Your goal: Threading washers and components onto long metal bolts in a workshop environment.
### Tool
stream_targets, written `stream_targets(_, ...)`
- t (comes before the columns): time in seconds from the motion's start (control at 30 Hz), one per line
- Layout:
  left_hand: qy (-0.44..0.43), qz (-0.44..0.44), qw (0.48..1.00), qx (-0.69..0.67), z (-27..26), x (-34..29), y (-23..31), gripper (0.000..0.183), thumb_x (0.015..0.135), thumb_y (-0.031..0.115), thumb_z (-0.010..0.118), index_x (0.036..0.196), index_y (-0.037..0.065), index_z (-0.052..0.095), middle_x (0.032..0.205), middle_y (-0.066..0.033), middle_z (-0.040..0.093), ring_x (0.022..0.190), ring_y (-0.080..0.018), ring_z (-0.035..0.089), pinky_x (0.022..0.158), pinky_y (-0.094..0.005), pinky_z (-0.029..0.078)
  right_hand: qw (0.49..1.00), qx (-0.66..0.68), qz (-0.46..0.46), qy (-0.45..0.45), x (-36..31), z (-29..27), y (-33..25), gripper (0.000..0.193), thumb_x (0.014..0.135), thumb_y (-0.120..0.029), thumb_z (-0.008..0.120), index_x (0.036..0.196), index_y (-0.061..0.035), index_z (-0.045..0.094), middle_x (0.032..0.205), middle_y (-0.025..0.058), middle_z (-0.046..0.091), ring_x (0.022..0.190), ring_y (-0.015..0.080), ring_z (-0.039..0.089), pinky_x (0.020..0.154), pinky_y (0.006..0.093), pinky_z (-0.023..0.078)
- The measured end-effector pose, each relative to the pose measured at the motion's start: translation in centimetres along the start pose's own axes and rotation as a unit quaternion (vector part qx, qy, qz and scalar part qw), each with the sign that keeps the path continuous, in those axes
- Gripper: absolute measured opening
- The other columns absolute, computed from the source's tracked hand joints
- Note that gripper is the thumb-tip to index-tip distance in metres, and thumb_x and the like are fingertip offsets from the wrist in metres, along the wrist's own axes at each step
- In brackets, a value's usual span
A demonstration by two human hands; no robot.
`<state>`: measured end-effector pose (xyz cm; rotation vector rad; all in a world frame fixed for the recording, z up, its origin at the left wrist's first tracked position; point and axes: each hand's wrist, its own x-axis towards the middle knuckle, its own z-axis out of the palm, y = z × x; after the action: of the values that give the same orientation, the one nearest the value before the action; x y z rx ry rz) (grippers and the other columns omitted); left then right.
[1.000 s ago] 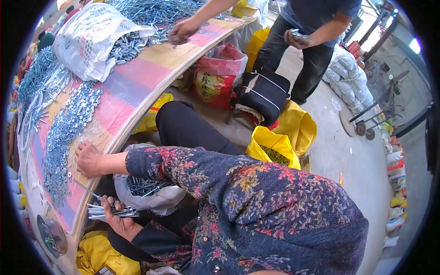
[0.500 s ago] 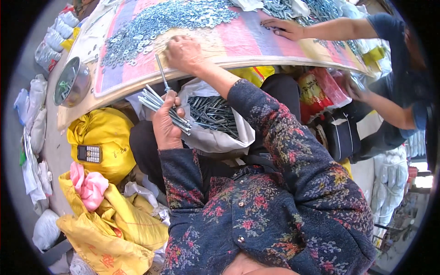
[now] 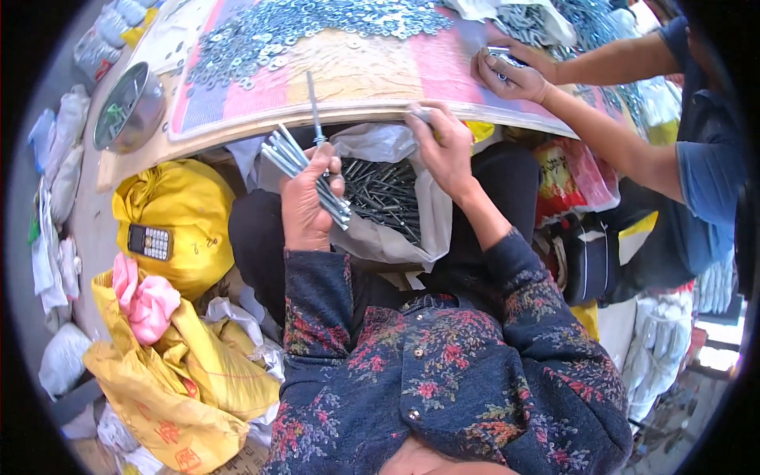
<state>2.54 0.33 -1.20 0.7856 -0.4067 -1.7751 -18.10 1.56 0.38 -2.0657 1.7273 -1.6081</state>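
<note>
My left hand is wrapped round a bundle of long thin silvery bolts. One bolt sticks up from the finger and thumb, a washer or nut low on its shank. My right hand is just off the table's front edge with its fingers curled together; whatever they pinch is too small to make out. Between and below both hands, a white sack gapes, holding many dark screw-like pieces. Beyond my hands, a wide heap of flat washers covers the striped cloth on the table.
At the right, a co-worker's hands hold small metal pieces above the table. A metal bowl stands at the table's left corner. A yellow bag with a phone on it lies left of my knee; a red package is at the right.
My right hand has drawn back from the washers to above the sack's right side. My left hand keeps the bolts. The co-worker's hands have come together.
</note>
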Motion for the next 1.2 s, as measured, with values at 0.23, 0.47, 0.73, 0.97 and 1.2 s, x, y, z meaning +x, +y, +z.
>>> stream_targets(0.23, -0.012, -0.024, 0.999, 0.017, -0.3, 0.7, -1.2, 0.019, 0.084, 0.007, 0.07, 0.097, -0.002, 0.061, 0.073, -0.0077, 0.059, 0.051, -0.0111, 0.053, 0.041, -0.0194, 0.042, 0.999, 0.01, 0.045, 0.001, 0.0, -0.2, 0.1, 0.016, 0.083, -0.007, 0.067, 0.077, 0.005, 0.058, 0.084, 0.0179, 0.062, 0.071, 0.03, 0.062, 0.064, 0.0342, 0.048)
stream_targets(0.47, -0.025, -0.033, 0.999, 0.017, -0.2, 0.8, -1.1, 0.015, 0.086, 0.005, 0.065, 0.097, -0.004, 0.06, 0.079, -0.0093, 0.06, 0.054, -0.012, 0.054, 0.043, -0.0202, 0.045, 0.995, 0.02, 0.094, -0.001, 0.4, -1.1, 1.2, 0.019, 0.083, -0.009, 0.067, 0.075, 0.0046, 0.057, 0.072, 0.0158, 0.057, 0.059, 0.0264, 0.055, 0.057, 0.0339, 0.043)
stream_targets(0.73, -0.025, -0.026, 0.999, 0.021, 0.5, 1.1, -1.4, 0.018, 0.085, 0.007, 0.067, 0.098, -0.002, 0.058, 0.076, -0.0078, 0.058, 0.055, -0.0118, 0.053, 0.043, -0.0199, 0.043, 0.99, -0.055, 0.11, 0.071, 0.7, -4.8, 2.4, 0.017, 0.087, -0.013, 0.065, 0.083, 0.0036, 0.063, 0.088, 0.0175, 0.063, 0.07, 0.0282, 0.062, 0.061, 0.0326, 0.047)
stream_targets(0.97, -0.033, -0.035, 0.998, 0.031, 0.8, 0.3, -1.2, 0.02, 0.086, 0.008, 0.069, 0.098, -0.001, 0.056, 0.076, -0.0078, 0.058, 0.054, -0.0116, 0.052, 0.041, -0.0199, 0.043, 0.931, -0.309, 0.154, 0.12, 5.0, -6.7, 10.2, 0.052, 0.087, -0.04, 0.06, 0.121, -0.0005, 0.057, 0.123, 0.0267, 0.053, 0.111, 0.041, 0.054, 0.093, 0.0461, 0.044)
stream_targets(1.2, -0.036, -0.033, 0.998, 0.043, 0.4, 0.9, -2.0, 0.02, 0.086, 0.007, 0.068, 0.1, -0.002, 0.056, 0.081, -0.0064, 0.058, 0.066, -0.0122, 0.056, 0.044, -0.021, 0.046, 0.911, -0.34, 0.234, 0.01, 11.0, -1.3, 14.2, 0.062, 0.086, -0.048, 0.055, 0.125, 0.0005, 0.054, 0.125, 0.0332, 0.049, 0.116, 0.0491, 0.048, 0.098, 0.0505, 0.039)
